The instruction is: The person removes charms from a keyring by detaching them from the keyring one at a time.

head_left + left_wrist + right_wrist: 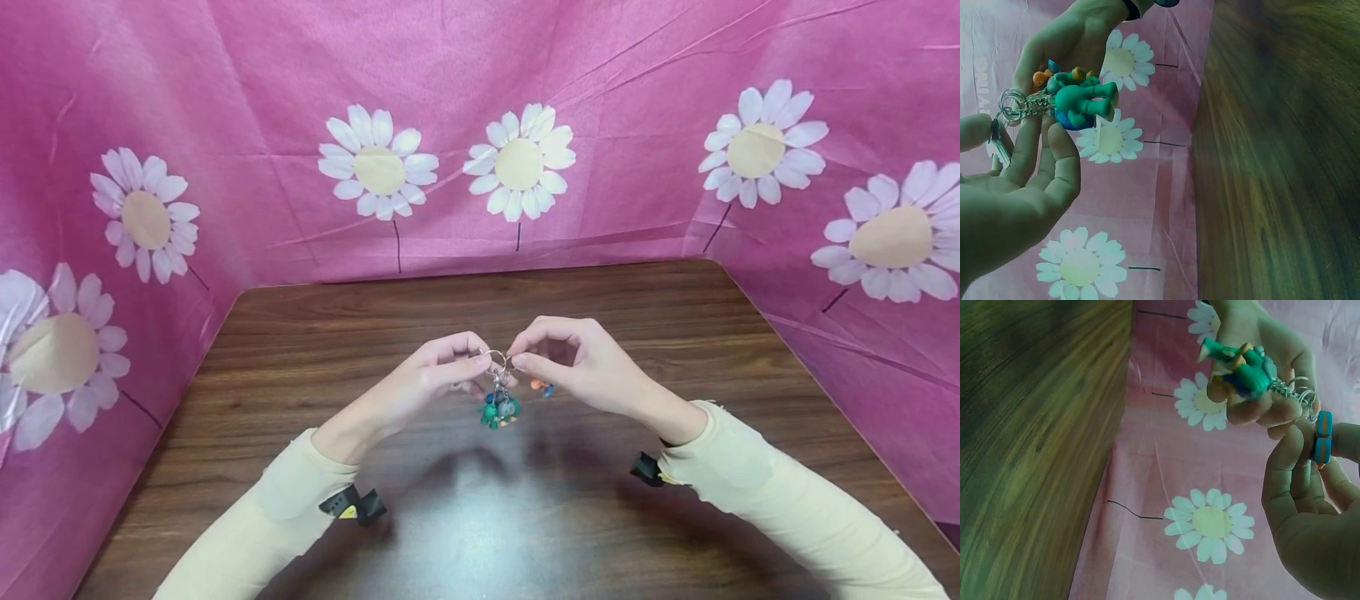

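A metal key ring (1013, 100) carries several small figure charms on short chains. My left hand (442, 367) pinches the left side of the ring between thumb and fingertips. A silver key (999, 150) shows by its fingers in the left wrist view. My right hand (588, 367) pinches the ring's right side with thumb and index finger. Below the ring dangle a green figure charm (1088, 100) and a grey one (507, 408). An orange-and-blue charm (542, 387) hangs apart, under the right hand. In the right wrist view its blue-and-orange striped ends (1322, 437) face the camera.
Both hands are raised over a dark brown wood-grain table (315, 333). A pink cloth (465, 50) printed with white daisies walls the back and both sides. Black devices (367, 507) sit on the wrists, below the pale sleeves (262, 517).
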Demonstrator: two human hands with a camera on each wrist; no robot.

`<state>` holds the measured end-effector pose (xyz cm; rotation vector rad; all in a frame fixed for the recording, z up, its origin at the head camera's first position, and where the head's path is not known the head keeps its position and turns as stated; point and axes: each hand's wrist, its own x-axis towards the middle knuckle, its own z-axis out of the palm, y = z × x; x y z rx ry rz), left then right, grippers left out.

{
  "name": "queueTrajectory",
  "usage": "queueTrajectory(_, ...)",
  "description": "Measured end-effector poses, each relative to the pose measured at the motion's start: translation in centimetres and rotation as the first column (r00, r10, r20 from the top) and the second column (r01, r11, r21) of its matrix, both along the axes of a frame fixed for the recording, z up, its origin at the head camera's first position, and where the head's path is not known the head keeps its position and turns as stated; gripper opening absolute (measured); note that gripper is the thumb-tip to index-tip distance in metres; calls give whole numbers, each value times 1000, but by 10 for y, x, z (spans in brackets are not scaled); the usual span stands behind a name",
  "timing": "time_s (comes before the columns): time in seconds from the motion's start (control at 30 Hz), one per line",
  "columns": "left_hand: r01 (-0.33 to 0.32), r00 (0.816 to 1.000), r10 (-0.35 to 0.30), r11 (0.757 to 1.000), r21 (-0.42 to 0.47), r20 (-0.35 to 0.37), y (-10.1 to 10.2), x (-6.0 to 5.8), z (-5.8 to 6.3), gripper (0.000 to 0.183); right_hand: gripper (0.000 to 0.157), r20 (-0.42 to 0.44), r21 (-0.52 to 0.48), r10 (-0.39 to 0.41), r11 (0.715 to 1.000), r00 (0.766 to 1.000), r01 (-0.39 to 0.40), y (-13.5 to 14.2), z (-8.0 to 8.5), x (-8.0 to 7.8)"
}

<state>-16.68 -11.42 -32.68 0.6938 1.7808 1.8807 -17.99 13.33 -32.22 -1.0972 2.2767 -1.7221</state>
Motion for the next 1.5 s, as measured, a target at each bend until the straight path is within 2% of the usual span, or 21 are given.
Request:
queueTrajectory(0.3,-54,998,52,998,-43,-48,0,-1,-2,15,10,19,28,-38,999,999,38,2,6,1)
queueTrajectory(0.57,-53,995,50,998,-42,-89,-1,-2,-3,12,13,41,36,-41,999,998,39,1,4,0)
queueTrajectory(0.83,-62,985,53,997,-50,-167,0,-1,-5,5,12,3,50,-46,998,999,46,-3,1,-1)
queueTrajectory(1.13,-66,968,62,998,-11,-242,-1,0,-4,4,13,-7,-9,-13,1000,1000,13,-5,-1,0)
queueTrajectory(1.33,-70,968,81,996,58,-236,0,0,-3,5,13,-35,-52,-4,999,999,2,-7,-2,1)
queueTrajectory(1.5,-76,968,91,994,75,-236,3,0,-4,6,14,-44,-69,-8,998,999,5,-8,-2,2)
